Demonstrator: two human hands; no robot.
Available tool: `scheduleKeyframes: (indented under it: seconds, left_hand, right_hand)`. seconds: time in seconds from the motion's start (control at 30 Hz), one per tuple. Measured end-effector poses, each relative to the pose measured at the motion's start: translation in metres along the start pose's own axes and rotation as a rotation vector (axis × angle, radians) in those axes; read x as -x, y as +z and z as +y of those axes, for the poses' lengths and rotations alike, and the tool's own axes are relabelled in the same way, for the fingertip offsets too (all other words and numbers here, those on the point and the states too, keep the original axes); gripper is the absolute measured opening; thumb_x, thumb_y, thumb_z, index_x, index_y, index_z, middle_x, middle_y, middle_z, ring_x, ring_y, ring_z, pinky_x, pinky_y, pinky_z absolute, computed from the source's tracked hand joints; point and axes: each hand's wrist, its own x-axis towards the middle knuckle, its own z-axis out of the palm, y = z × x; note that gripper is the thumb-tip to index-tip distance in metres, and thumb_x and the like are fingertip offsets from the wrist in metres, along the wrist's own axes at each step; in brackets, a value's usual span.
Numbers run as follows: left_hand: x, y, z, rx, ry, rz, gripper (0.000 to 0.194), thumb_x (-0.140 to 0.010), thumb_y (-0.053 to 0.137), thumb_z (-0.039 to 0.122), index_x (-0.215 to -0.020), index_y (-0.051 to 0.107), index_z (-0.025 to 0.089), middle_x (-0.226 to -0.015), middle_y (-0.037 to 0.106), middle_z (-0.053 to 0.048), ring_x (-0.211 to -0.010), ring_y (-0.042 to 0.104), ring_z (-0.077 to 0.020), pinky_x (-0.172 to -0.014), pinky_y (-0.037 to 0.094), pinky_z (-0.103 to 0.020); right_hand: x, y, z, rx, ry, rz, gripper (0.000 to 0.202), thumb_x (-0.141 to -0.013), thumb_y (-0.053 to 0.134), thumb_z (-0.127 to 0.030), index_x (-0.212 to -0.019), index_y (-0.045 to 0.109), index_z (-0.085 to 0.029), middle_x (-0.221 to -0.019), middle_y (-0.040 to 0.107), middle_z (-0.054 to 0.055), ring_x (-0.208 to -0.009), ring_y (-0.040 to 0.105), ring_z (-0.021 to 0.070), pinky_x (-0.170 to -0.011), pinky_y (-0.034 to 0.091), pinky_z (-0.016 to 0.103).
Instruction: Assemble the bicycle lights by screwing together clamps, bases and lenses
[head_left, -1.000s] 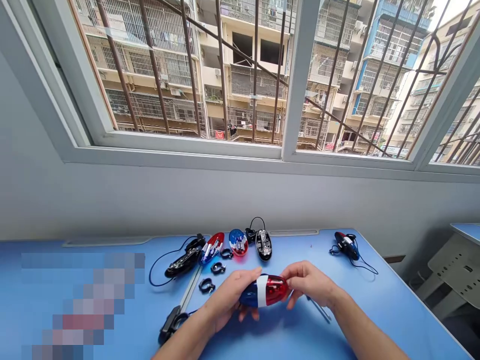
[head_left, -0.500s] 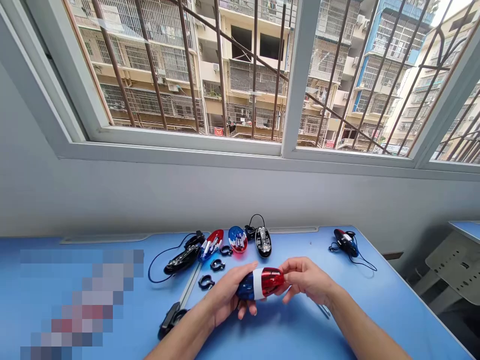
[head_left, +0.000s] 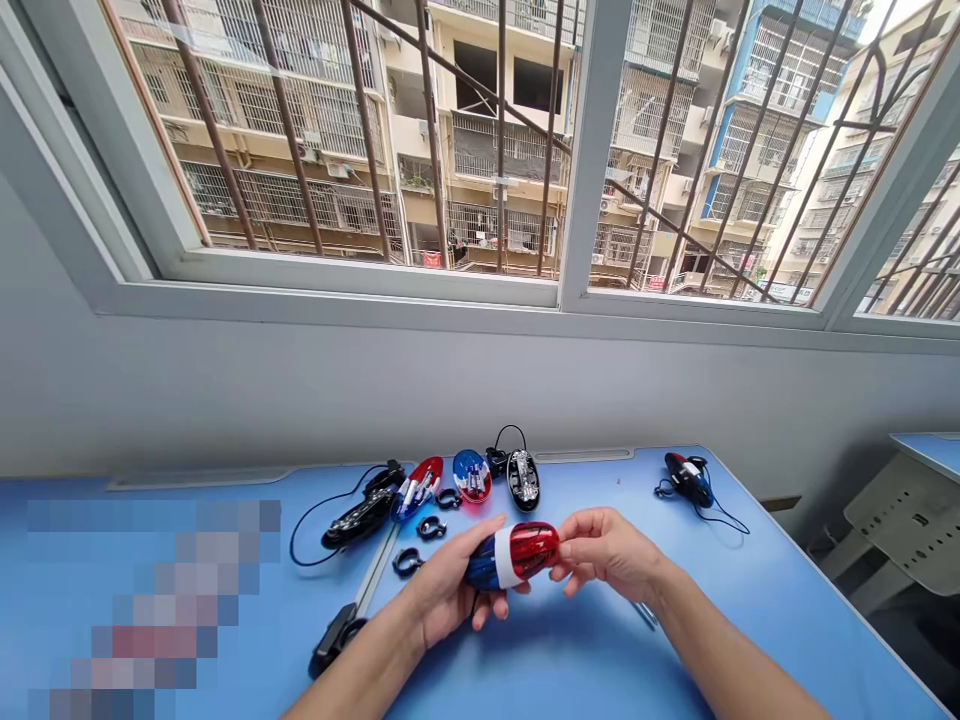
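My left hand (head_left: pixel 450 575) is wrapped round the blue end of a bicycle siren light (head_left: pixel 508 556), an oval housing with a blue end, a white band and a red end. It lies almost level above the table. The fingertips of my right hand (head_left: pixel 611 552) close on its red tip. A thin dark cable hangs beneath it near my left palm. Behind my hands lie a round-ended red-and-blue cover (head_left: pixel 472 475) with batteries in it, a longer red-and-blue cover (head_left: pixel 418 490), and an open black base (head_left: pixel 523 480).
Several black ring clamps (head_left: pixel 407 563) lie left of my hands. A black siren body (head_left: pixel 361 517) with a looped cable sits further left, and another siren light (head_left: pixel 688 480) at the right rear. Metal rods (head_left: pixel 643 614) lie beside my right forearm. A barred window rises behind the blue table (head_left: pixel 570 660).
The view has shifted slightly. Both hands still hold the siren light, which is now tilted a little, its red end somewhat higher.
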Motion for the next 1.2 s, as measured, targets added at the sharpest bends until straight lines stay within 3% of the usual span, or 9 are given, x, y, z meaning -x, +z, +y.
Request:
scheduleKeyframes:
  seconds: [0.4,0.6,0.73,0.83,0.97,1.1,1.2]
  left_hand:
    - [-0.005,-0.009,-0.003,0.016,0.005,-0.074,0.047,-0.085,0.050,0.052,-0.098,0.060,0.007,-0.062,0.072,-0.011,-0.036,0.061,-0.0159,-0.027,0.038,-0.018]
    - [-0.005,-0.007,-0.006,-0.028,0.036,-0.087,0.044,-0.083,0.053,0.051,-0.086,0.062,0.008,-0.061,0.071,-0.011,-0.036,0.060,-0.0155,-0.028,0.037,-0.018]
    - [0.000,-0.005,-0.003,-0.093,0.140,-0.076,0.041,-0.075,0.062,0.051,-0.075,0.062,0.011,-0.057,0.067,-0.006,-0.037,0.059,-0.0149,-0.030,0.033,-0.018]
    - [0.006,-0.006,0.002,-0.175,0.236,-0.110,0.033,-0.069,0.071,0.041,-0.087,0.067,0.013,-0.069,0.070,-0.004,-0.055,0.064,-0.0154,-0.040,0.039,-0.018]
    - [0.011,-0.007,0.006,-0.314,0.369,-0.112,0.039,-0.061,0.074,0.022,-0.100,0.067,0.018,-0.094,0.071,-0.002,-0.086,0.063,-0.0181,-0.069,0.048,-0.022]
    - [0.013,0.000,0.003,-0.553,0.455,-0.056,0.047,-0.062,0.069,0.019,-0.108,0.064,0.019,-0.100,0.070,-0.004,-0.095,0.062,-0.0231,-0.082,0.047,-0.031]
    - [0.012,0.004,-0.001,-0.755,0.625,-0.013,0.043,-0.062,0.066,0.017,-0.105,0.065,0.020,-0.109,0.067,-0.005,-0.100,0.060,-0.0247,-0.090,0.046,-0.035]
  right_hand:
    - [-0.002,0.003,0.006,-0.070,-0.043,0.005,0.036,-0.058,0.084,-0.035,-0.076,0.064,-0.011,-0.073,0.069,0.005,-0.061,0.064,0.0135,-0.052,0.050,0.025]
    - [-0.005,0.005,0.011,-0.070,-0.029,-0.005,0.034,-0.058,0.085,-0.033,-0.074,0.064,-0.012,-0.066,0.068,0.004,-0.060,0.063,0.0139,-0.052,0.049,0.025]
    - [-0.002,0.005,0.007,-0.022,-0.022,-0.020,0.033,-0.057,0.084,-0.033,-0.074,0.065,-0.012,-0.063,0.067,0.003,-0.059,0.062,0.0144,-0.052,0.049,0.026]
    - [0.001,0.002,0.002,0.079,-0.029,-0.035,0.031,-0.059,0.081,-0.034,-0.076,0.067,-0.012,-0.066,0.067,0.003,-0.062,0.064,0.0163,-0.052,0.051,0.027]
    - [0.003,-0.004,-0.002,0.214,-0.036,-0.016,0.025,-0.064,0.072,-0.034,-0.077,0.068,-0.013,-0.069,0.068,0.003,-0.065,0.065,0.0169,-0.052,0.052,0.027]
    - [0.001,-0.012,-0.002,0.330,-0.037,0.002,0.020,-0.067,0.061,-0.025,-0.080,0.068,-0.013,-0.065,0.066,0.001,-0.062,0.063,0.0142,-0.054,0.053,0.027]
    - [0.000,-0.016,-0.003,0.377,-0.048,0.010,0.022,-0.066,0.056,-0.021,-0.082,0.068,-0.014,-0.067,0.065,0.001,-0.066,0.063,0.0149,-0.055,0.053,0.027]
